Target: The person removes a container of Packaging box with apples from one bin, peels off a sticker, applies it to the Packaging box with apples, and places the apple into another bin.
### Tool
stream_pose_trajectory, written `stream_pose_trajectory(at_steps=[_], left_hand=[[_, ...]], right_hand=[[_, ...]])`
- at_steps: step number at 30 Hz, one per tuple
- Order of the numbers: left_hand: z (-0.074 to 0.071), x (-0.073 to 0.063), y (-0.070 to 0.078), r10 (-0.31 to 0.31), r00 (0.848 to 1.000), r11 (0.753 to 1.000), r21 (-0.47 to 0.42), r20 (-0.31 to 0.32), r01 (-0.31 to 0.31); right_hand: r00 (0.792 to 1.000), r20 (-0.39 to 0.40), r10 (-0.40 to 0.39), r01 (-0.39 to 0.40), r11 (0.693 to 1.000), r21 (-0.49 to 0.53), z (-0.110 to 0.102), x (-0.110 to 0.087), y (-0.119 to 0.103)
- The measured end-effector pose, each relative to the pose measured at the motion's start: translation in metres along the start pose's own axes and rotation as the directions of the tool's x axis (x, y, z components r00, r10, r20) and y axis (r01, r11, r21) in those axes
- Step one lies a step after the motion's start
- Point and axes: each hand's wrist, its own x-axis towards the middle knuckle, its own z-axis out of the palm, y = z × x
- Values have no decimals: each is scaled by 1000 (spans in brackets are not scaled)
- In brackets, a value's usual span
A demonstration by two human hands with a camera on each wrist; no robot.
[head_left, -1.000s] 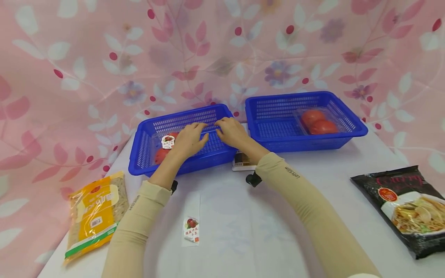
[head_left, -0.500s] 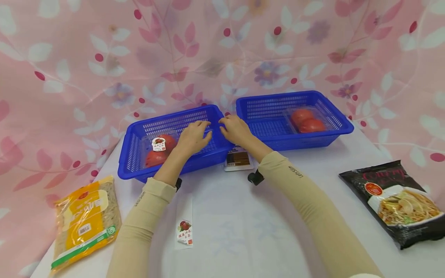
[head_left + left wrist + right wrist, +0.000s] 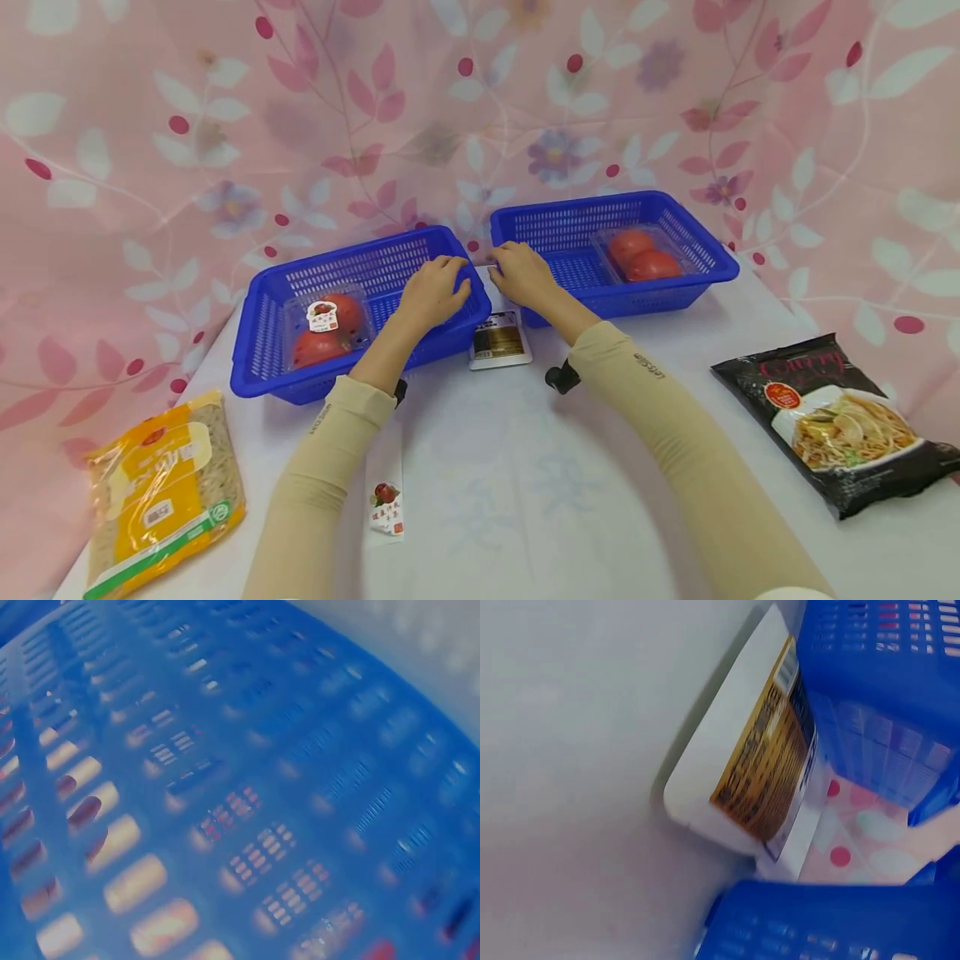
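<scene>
My left hand (image 3: 435, 292) is over the right end of the left blue basket (image 3: 262, 292), thumb and fingers apart near its rim. In the left wrist view the basket's slotted blue wall (image 3: 225, 750) fills the frame. My right hand (image 3: 525, 271) is at the left end of the right blue basket (image 3: 645, 296), with loosely bent fingers over the gap between the baskets. A white package with a brown label (image 3: 498, 340) lies in that gap; it shows larger in the right wrist view. The left basket holds a clear pack of tomatoes (image 3: 318, 346) with a white sticker.
A clear pack of tomatoes (image 3: 652, 265) lies in the right basket. A yellow bag (image 3: 161, 492) is at the left, a black noodle bag (image 3: 832, 425) at the right. A sticker strip (image 3: 386, 500) lies in front. A floral pink cloth (image 3: 450, 108) hangs behind.
My right hand has moved right, from over the left basket's end to the right basket's left end. More of the white package shows. The whole view has shifted, moving the scene leftward.
</scene>
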Motion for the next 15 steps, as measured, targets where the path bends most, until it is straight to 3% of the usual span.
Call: stream_pose_trajectory(at_steps=[8, 15], left_hand=[[4, 15, 17, 41, 999, 999, 15, -16, -41], [1, 35, 34, 74, 997, 997, 18, -14, -74]], right_hand=[[999, -33, 37, -37, 999, -5, -7, -6, 21], [995, -73, 64, -64, 998, -3, -17, -13, 41]])
